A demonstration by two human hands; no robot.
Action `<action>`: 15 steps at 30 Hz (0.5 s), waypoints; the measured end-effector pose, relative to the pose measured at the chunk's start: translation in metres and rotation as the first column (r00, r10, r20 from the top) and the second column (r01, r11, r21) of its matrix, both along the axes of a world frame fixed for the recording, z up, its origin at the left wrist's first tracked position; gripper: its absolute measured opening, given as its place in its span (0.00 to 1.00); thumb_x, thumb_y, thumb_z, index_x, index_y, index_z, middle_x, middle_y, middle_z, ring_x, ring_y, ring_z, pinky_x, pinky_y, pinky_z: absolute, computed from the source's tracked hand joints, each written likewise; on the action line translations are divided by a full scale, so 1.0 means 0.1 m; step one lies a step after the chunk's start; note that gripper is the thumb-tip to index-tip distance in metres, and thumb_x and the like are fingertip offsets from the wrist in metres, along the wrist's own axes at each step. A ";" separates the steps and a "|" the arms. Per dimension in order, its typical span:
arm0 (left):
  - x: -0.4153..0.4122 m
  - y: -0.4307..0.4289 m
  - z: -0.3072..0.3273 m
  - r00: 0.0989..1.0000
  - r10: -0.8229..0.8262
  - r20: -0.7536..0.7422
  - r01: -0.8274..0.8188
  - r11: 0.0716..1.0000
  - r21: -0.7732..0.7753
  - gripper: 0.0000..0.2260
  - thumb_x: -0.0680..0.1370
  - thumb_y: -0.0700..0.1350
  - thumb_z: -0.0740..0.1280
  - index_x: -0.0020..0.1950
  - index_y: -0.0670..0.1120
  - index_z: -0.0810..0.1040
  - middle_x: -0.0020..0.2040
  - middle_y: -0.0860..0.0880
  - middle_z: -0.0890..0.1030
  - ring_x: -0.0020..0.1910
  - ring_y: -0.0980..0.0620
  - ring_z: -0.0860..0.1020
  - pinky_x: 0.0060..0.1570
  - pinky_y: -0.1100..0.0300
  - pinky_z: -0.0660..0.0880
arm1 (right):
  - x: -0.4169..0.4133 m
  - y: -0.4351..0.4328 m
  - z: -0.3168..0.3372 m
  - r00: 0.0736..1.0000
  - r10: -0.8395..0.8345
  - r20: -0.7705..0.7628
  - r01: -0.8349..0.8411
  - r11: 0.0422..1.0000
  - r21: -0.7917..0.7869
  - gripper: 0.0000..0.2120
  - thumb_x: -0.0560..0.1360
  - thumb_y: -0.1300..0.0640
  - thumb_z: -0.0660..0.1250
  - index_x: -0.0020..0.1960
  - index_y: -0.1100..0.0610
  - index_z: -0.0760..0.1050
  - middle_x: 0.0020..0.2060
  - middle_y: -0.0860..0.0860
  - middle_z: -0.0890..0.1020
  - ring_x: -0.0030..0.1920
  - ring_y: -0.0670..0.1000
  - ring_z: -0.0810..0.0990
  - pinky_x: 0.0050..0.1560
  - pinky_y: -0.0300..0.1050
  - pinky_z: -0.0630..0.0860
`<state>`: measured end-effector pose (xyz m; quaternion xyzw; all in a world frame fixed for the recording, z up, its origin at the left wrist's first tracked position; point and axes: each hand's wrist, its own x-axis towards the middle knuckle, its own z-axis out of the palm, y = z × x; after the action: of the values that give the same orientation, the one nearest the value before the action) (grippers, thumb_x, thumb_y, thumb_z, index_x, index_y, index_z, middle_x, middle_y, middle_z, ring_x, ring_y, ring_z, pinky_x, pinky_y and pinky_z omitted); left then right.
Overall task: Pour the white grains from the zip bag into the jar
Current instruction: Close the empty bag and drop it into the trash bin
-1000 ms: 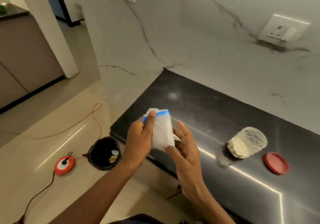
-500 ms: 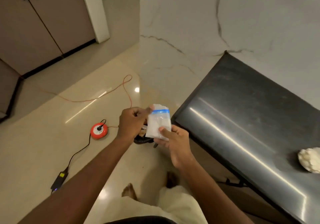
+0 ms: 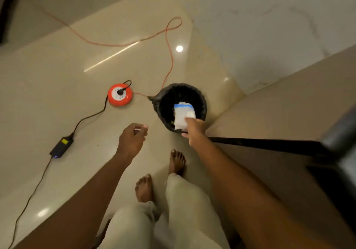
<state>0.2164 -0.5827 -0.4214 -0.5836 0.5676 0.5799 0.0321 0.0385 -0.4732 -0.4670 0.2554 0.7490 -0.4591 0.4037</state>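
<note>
Feet point(image 3: 159, 175) and pale trouser legs fill the six o'clock edge of the head view, bare on the glossy cream tiled floor point(image 3: 57, 104). Just beyond them the two hands reach forward. The left hand point(image 3: 132, 139) hangs at about eleven o'clock from the feet, fingers curled loosely inward and, as far as I can tell, empty; a pale glint at the fingertips is too blurred to name. The right hand point(image 3: 194, 133), at about one o'clock, pinches the lower corner of the small clear zip bag with the blue seal strip point(image 3: 183, 116).

That bag looks flat and limp, so I judge the white grains are already out of it. It stands upright in the grip, long axis running from six to twelve o'clock with the blue strip at the far end. It hangs directly over the mouth of the round bin lined with a black plastic sack point(image 3: 200, 98), which sits on the floor just past the right hand. The right hand is plainly the nearer one, and only needs to let go for the bag to fall in.

Further out, at ten o'clock from the bin, lies a round orange extension reel point(image 3: 120, 94), its thin orange cable point(image 3: 169, 56) looping towards twelve o'clock. The jar is out of view; a dark worktop edge point(image 3: 342, 133) shows at three o'clock.
</note>
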 end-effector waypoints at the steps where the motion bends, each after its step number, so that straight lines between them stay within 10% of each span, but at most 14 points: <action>1: -0.02 -0.01 -0.28 1.000 0.007 0.000 -0.007 1.000 0.018 0.10 0.83 0.50 0.69 0.56 0.44 0.82 0.51 0.43 0.86 0.48 0.44 0.84 0.48 0.54 0.75 | -0.04 -0.05 -0.36 1.000 0.013 0.018 -0.014 1.000 0.025 0.19 0.80 0.57 0.69 0.69 0.64 0.74 0.52 0.61 0.83 0.39 0.55 0.84 0.43 0.55 0.86; 7: -0.24 -0.03 -1.50 0.997 0.071 -0.007 -0.069 0.986 0.152 0.10 0.84 0.53 0.68 0.58 0.48 0.80 0.52 0.47 0.85 0.47 0.50 0.83 0.47 0.54 0.77 | -0.26 -0.18 -1.93 0.993 0.111 0.047 -0.114 0.991 0.064 0.25 0.83 0.58 0.66 0.73 0.70 0.65 0.56 0.68 0.82 0.32 0.55 0.83 0.24 0.46 0.81; 15: -0.28 0.00 -1.29 0.992 0.117 -0.036 -0.111 0.982 0.154 0.05 0.83 0.50 0.68 0.55 0.50 0.81 0.50 0.50 0.85 0.45 0.53 0.83 0.45 0.57 0.77 | -0.39 -0.13 -1.78 0.985 -0.029 0.169 0.032 0.999 -0.012 0.23 0.84 0.59 0.64 0.76 0.66 0.65 0.66 0.66 0.76 0.55 0.67 0.85 0.52 0.54 0.84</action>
<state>0.1886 -0.5827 -0.5508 -0.5977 0.4882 0.6352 0.0301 -0.0003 -0.4862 -0.6451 0.3019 0.7047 -0.4473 0.4606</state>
